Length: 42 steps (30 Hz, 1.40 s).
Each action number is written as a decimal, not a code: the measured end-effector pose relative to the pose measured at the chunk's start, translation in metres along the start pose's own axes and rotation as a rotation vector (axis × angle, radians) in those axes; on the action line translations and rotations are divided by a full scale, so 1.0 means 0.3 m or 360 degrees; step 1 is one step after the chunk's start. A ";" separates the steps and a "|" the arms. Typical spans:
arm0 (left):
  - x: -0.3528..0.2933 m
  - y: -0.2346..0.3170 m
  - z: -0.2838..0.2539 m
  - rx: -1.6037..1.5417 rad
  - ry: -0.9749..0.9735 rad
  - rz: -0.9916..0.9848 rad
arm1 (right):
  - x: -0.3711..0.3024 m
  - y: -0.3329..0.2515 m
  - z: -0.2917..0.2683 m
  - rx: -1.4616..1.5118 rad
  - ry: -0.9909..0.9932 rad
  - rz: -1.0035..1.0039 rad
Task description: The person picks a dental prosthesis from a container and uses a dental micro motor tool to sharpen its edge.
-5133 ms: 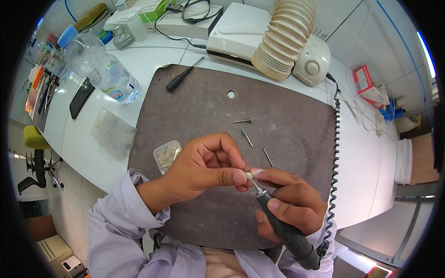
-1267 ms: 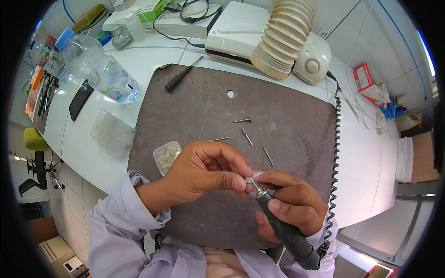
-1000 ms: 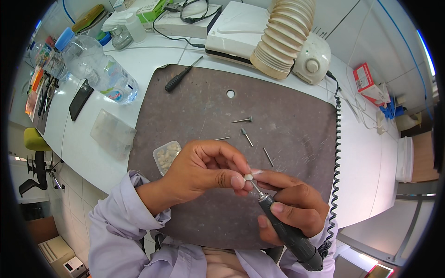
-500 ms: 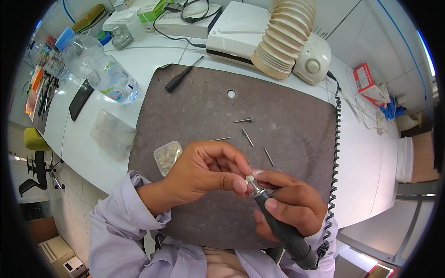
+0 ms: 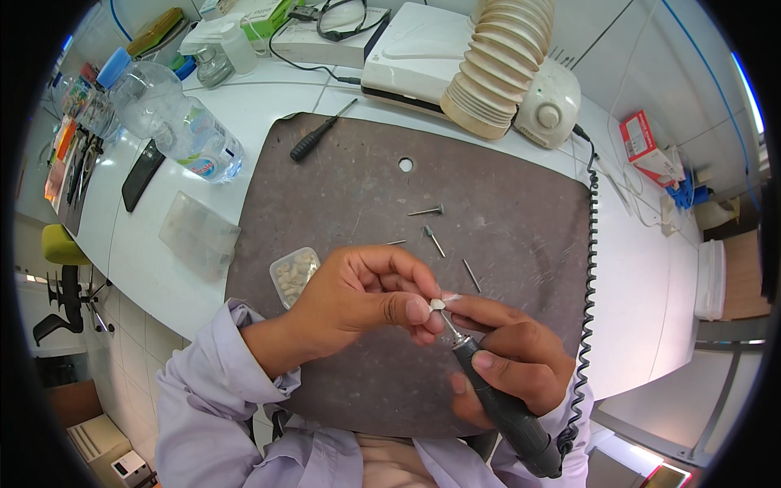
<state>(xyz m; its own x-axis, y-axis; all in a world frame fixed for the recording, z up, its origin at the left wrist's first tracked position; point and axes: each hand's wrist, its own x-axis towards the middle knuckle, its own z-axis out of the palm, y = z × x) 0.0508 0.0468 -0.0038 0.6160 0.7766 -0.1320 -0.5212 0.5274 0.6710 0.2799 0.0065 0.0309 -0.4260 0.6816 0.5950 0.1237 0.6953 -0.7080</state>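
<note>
Between the thumb and fingers of my left hand point(image 5: 358, 302) is a small white dental crown point(image 5: 438, 304). My right hand point(image 5: 527, 358) is closed round a dark grey rotary handpiece point(image 5: 506, 411), slanting up to the left. Its thin metal bur point(image 5: 450, 324) reaches the crown's lower side; whether it touches cannot be made out. My right fingertips are close beside the crown. Left of my left hand sits a clear box of pale tooth-shaped pieces point(image 5: 294, 275), partly hidden by that hand. Beyond my hands lie several loose burs, among them a grey-headed one point(image 5: 434, 241).
A brown mat point(image 5: 350, 195) covers the white bench, with a screwdriver point(image 5: 313, 141) at its far left. A ribbed suction hose point(image 5: 500, 69) hangs over the back edge near a white control unit point(image 5: 550, 106). The coiled cord point(image 5: 591, 268) runs down the right. A bottle point(image 5: 175, 122) stands left.
The handpiece has shifted slightly right and down. The crown has been turned a little in my left fingers and shows more of its white surface.
</note>
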 end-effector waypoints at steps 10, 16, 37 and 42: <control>0.002 -0.009 -0.021 -0.0136 -0.0098 0.0002 | 0.000 -0.001 0.001 0.0077 0.0025 0.0046; -0.002 -0.015 -0.013 -0.0063 -0.0096 0.0083 | 0.006 -0.001 0.012 0.0013 0.0083 0.0021; 0.001 -0.007 -0.002 -0.0081 -0.0076 0.0041 | 0.002 0.007 0.024 -0.0044 0.0114 0.0009; -0.001 -0.016 -0.013 -0.0104 -0.0111 0.0088 | 0.007 0.004 0.025 -0.0065 0.0087 0.0003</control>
<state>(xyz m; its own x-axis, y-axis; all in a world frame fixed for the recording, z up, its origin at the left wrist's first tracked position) 0.0507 0.0454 -0.0098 0.6237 0.7804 -0.0437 -0.5913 0.5077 0.6266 0.2725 0.0070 0.0285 -0.3764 0.6937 0.6141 0.1613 0.7018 -0.6939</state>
